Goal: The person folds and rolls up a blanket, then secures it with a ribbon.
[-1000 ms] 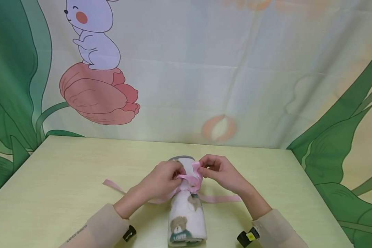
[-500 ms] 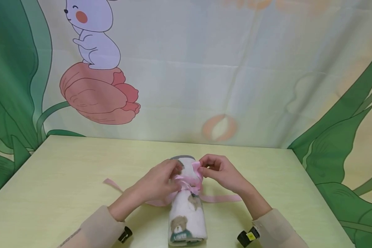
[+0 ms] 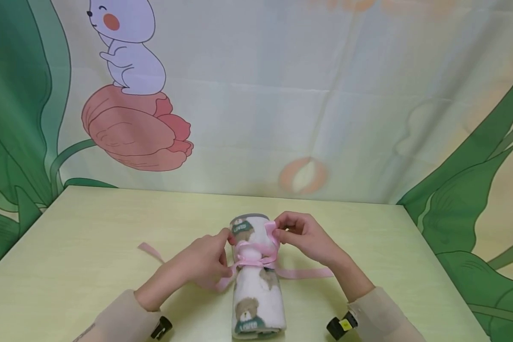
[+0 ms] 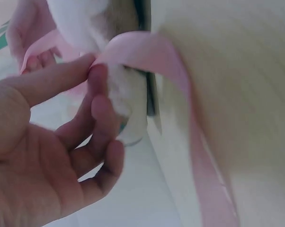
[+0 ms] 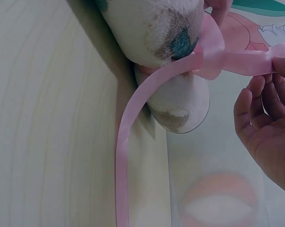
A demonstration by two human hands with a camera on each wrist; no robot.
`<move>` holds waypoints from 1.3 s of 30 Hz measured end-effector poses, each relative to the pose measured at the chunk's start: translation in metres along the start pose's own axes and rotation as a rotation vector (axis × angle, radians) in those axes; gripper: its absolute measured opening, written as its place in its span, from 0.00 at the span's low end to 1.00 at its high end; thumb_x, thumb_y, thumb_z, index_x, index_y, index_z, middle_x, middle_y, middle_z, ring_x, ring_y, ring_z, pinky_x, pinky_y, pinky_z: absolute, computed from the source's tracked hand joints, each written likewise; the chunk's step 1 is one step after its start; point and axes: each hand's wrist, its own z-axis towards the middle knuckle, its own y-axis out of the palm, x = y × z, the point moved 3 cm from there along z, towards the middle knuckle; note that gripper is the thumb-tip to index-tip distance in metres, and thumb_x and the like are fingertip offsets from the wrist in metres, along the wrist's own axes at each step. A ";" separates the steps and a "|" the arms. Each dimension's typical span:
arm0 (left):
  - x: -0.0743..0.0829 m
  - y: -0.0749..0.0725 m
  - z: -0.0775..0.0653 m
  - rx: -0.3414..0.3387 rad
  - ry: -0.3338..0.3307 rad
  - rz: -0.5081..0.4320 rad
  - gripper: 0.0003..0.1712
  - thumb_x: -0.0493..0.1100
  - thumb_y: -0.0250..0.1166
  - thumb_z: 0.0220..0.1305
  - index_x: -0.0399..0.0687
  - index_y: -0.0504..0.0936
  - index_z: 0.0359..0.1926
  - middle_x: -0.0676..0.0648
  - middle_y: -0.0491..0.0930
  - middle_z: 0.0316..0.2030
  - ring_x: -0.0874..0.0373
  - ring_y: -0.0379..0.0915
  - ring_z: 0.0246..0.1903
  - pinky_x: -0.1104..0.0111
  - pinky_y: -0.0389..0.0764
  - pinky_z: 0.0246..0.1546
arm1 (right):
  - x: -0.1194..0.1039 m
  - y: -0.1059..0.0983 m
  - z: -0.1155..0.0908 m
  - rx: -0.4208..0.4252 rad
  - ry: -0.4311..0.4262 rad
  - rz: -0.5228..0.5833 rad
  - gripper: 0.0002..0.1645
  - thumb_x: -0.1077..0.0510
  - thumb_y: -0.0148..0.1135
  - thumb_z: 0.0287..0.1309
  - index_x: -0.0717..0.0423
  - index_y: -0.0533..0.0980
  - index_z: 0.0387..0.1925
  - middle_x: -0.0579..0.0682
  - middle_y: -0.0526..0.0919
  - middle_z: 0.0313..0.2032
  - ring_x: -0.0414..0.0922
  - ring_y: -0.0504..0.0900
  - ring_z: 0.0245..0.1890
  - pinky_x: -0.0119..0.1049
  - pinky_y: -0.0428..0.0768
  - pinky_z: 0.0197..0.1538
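A rolled white towel [image 3: 260, 289] with brown bears in green lies lengthwise on the table in the head view. Pink ribbon [image 3: 250, 262] goes round its middle, which is drawn in like a waist. My left hand [image 3: 203, 260] is at the towel's left side; in the left wrist view its thumb and index finger pinch the ribbon [image 4: 154, 51], whose tail hangs down past them. On the other side my right hand [image 3: 304, 236] pinches a raised loop of ribbon [image 5: 246, 62] between thumb and finger, pulled away from the towel. The ribbon's underside round the towel is hidden.
The pale wooden table [image 3: 98, 223] carries the loose ribbon ends, one out to the left and one to the right. Behind its back edge hangs a printed curtain [image 3: 248, 118] with a rabbit, a tulip and green leaves. Black wrist cameras [image 3: 341, 326] sit at both cuffs.
My left hand has let go of the ribbon over the towel's middle, moved left and down, and now pinches the ribbon at the left side. The right hand has stayed almost still.
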 end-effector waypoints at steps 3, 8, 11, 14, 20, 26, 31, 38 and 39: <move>-0.004 -0.003 -0.006 -0.078 -0.053 0.049 0.28 0.33 0.75 0.57 0.44 0.71 0.54 0.53 0.78 0.25 0.58 0.74 0.26 0.62 0.76 0.33 | 0.000 -0.001 0.000 0.001 0.000 0.001 0.05 0.63 0.62 0.71 0.60 0.81 0.45 0.56 0.83 0.40 0.47 0.81 0.35 0.39 0.82 0.46; -0.010 -0.009 -0.015 -0.183 -0.071 0.187 0.16 0.31 0.75 0.53 0.50 0.77 0.35 0.52 0.77 0.24 0.57 0.72 0.27 0.60 0.73 0.32 | 0.000 -0.002 0.001 0.004 -0.002 -0.005 0.05 0.63 0.62 0.71 0.61 0.80 0.45 0.56 0.83 0.39 0.48 0.81 0.35 0.40 0.82 0.46; -0.013 -0.013 -0.017 -0.209 -0.071 0.263 0.16 0.30 0.77 0.50 0.52 0.78 0.26 0.53 0.76 0.23 0.55 0.71 0.28 0.59 0.74 0.32 | -0.001 -0.002 0.002 0.008 -0.001 -0.005 0.05 0.63 0.62 0.71 0.60 0.81 0.45 0.55 0.82 0.38 0.50 0.81 0.36 0.43 0.82 0.46; -0.016 -0.016 -0.018 -0.216 -0.079 0.327 0.17 0.29 0.78 0.48 0.51 0.79 0.23 0.54 0.76 0.23 0.55 0.71 0.28 0.58 0.76 0.32 | -0.002 -0.002 0.002 0.009 0.003 0.001 0.05 0.62 0.63 0.71 0.60 0.81 0.44 0.55 0.82 0.38 0.50 0.80 0.36 0.44 0.82 0.46; -0.018 -0.020 -0.017 -0.193 -0.119 0.369 0.15 0.31 0.78 0.49 0.48 0.79 0.29 0.52 0.77 0.27 0.54 0.72 0.30 0.56 0.77 0.35 | -0.002 -0.002 0.002 0.009 0.002 0.001 0.05 0.62 0.62 0.71 0.60 0.80 0.45 0.56 0.82 0.38 0.47 0.80 0.36 0.39 0.81 0.45; -0.005 -0.016 -0.008 -0.060 0.040 0.202 0.14 0.47 0.75 0.62 0.46 0.79 0.37 0.52 0.75 0.27 0.58 0.71 0.29 0.60 0.76 0.35 | -0.002 -0.001 0.002 0.002 -0.004 0.002 0.06 0.62 0.62 0.72 0.60 0.80 0.45 0.56 0.82 0.38 0.48 0.80 0.36 0.41 0.82 0.46; 0.007 -0.007 0.001 0.094 0.140 0.117 0.17 0.48 0.73 0.64 0.44 0.78 0.44 0.50 0.76 0.31 0.58 0.70 0.29 0.63 0.74 0.32 | -0.003 -0.001 0.002 0.000 -0.002 0.006 0.06 0.62 0.62 0.72 0.60 0.80 0.45 0.56 0.82 0.39 0.48 0.81 0.36 0.43 0.82 0.47; 0.018 0.008 0.019 0.146 0.263 0.086 0.17 0.41 0.74 0.63 0.43 0.80 0.49 0.51 0.79 0.39 0.56 0.75 0.37 0.64 0.78 0.38 | -0.003 0.001 0.003 -0.012 -0.014 0.031 0.06 0.62 0.62 0.72 0.61 0.80 0.46 0.57 0.83 0.40 0.50 0.82 0.37 0.42 0.83 0.47; 0.018 0.009 0.021 0.152 0.282 0.086 0.14 0.40 0.74 0.63 0.44 0.80 0.48 0.52 0.79 0.37 0.57 0.74 0.36 0.64 0.78 0.38 | -0.003 0.001 0.003 -0.013 -0.018 0.033 0.06 0.63 0.61 0.72 0.61 0.80 0.45 0.57 0.83 0.40 0.50 0.82 0.37 0.41 0.83 0.46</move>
